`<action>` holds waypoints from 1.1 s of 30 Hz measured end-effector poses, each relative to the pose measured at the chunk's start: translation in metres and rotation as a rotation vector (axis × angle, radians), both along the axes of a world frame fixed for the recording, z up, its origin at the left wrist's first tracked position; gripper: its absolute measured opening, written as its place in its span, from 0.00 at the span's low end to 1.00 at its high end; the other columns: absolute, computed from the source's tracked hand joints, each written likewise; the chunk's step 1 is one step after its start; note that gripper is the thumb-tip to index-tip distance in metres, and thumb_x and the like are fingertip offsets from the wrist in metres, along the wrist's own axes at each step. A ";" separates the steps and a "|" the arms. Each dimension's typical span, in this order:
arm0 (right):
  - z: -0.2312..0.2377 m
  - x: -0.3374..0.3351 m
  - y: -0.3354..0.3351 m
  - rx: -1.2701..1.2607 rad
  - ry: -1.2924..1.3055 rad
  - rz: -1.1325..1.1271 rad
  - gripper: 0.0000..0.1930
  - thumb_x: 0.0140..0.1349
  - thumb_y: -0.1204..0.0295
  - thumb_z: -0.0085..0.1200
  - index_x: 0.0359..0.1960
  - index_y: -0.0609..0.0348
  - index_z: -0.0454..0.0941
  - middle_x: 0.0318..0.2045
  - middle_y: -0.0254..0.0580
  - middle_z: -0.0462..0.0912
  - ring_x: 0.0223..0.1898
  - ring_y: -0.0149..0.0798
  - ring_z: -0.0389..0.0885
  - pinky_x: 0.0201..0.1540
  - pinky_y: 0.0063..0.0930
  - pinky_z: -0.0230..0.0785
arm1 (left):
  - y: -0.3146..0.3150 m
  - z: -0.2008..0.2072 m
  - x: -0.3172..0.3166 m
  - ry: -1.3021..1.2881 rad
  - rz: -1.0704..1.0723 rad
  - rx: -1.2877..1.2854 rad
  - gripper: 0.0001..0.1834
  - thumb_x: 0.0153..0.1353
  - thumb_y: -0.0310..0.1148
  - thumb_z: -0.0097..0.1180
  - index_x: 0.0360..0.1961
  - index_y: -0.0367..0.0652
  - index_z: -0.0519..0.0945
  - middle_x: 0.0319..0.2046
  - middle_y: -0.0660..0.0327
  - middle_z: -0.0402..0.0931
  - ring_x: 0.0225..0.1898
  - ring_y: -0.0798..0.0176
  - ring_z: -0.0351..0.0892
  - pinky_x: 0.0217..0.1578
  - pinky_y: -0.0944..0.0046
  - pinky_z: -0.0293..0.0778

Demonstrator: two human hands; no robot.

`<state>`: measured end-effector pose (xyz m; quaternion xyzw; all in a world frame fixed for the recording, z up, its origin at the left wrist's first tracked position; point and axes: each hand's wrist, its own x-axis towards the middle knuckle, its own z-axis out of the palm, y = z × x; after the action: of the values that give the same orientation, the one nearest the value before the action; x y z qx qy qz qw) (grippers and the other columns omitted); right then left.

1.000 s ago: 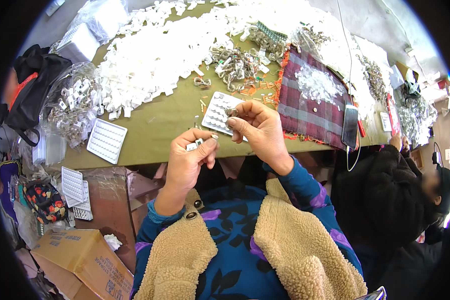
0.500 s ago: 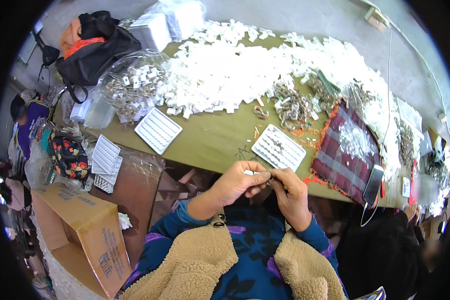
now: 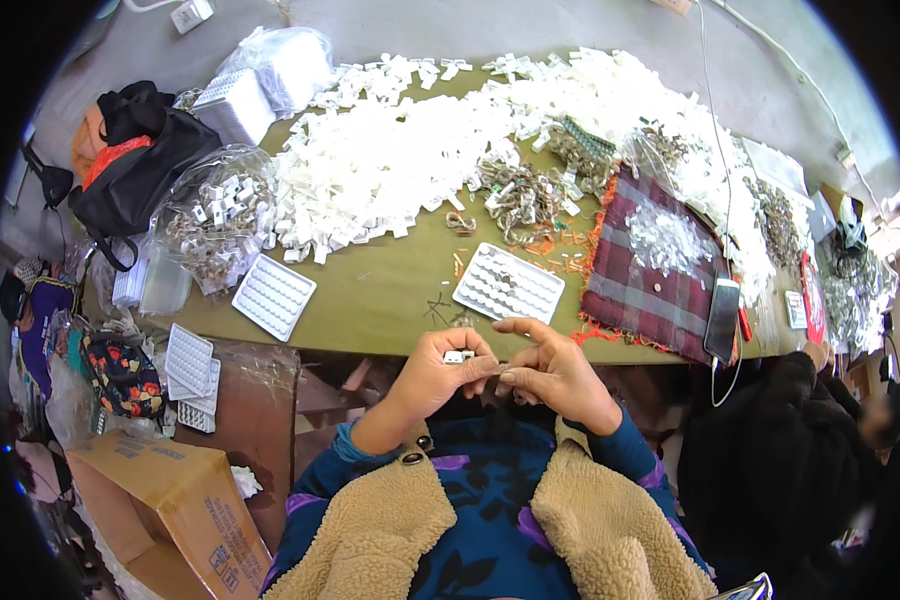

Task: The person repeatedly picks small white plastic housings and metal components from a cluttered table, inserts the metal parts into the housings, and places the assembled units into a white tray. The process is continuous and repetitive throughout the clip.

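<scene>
My left hand (image 3: 432, 378) is closed around a small white plastic piece (image 3: 457, 357), which shows between its thumb and curled fingers. Close beside it, my right hand (image 3: 558, 378) has its thumb against its curled fingers, with the index finger lifted. Whatever sits in that pinch is too small to make out. The fingertips of both hands nearly meet above my lap, just off the table's near edge. Beyond them lies a white tray (image 3: 482, 309) with rows of hollows, some holding small dark parts.
White plastic pieces (image 3: 370, 165) heap across the green table (image 3: 370, 300). Another tray (image 3: 274, 297) lies left, near a clear bag of parts (image 3: 215, 215). To the right are a plaid cloth (image 3: 635, 305) with clear bits and a phone (image 3: 722, 318). A cardboard box (image 3: 185, 500) stands lower left.
The view has shifted, so the table things appear further left and mostly lower. My right index finger has lifted away from the pinch. The left hand keeps the white piece.
</scene>
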<state>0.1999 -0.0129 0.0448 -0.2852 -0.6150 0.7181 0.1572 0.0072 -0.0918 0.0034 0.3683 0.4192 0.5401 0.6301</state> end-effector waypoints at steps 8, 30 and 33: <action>-0.026 -0.002 -0.002 1.134 0.153 -0.136 0.10 0.57 0.83 0.59 0.40 0.63 0.76 0.28 0.44 0.82 0.25 0.42 0.81 0.27 0.30 0.72 | 0.008 -0.005 -0.003 -0.635 -0.215 -0.358 0.09 0.68 0.34 0.57 0.33 0.40 0.76 0.25 0.63 0.72 0.22 0.73 0.67 0.19 0.76 0.59; -0.036 0.059 0.023 0.095 0.319 -0.554 0.04 0.70 0.76 0.51 0.41 0.63 0.71 0.27 0.32 0.76 0.24 0.20 0.69 0.27 0.15 0.62 | 0.194 0.012 -0.102 1.091 0.435 0.233 0.03 0.63 0.28 0.57 0.32 0.43 0.80 0.31 0.61 0.78 0.26 0.65 0.77 0.24 0.66 0.72; -0.031 0.044 0.037 -0.063 0.352 -0.491 0.03 0.71 0.76 0.48 0.41 0.61 0.69 0.29 0.36 0.78 0.23 0.22 0.70 0.26 0.14 0.63 | 0.168 0.029 -0.092 0.160 0.395 -0.030 0.04 0.68 0.30 0.56 0.39 0.42 0.78 0.32 0.64 0.79 0.25 0.75 0.73 0.19 0.77 0.66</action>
<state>0.2438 0.0237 0.0137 -0.3013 -0.4685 0.7157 0.4213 -0.0849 0.0762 0.0324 0.3113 0.5398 0.6159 0.4820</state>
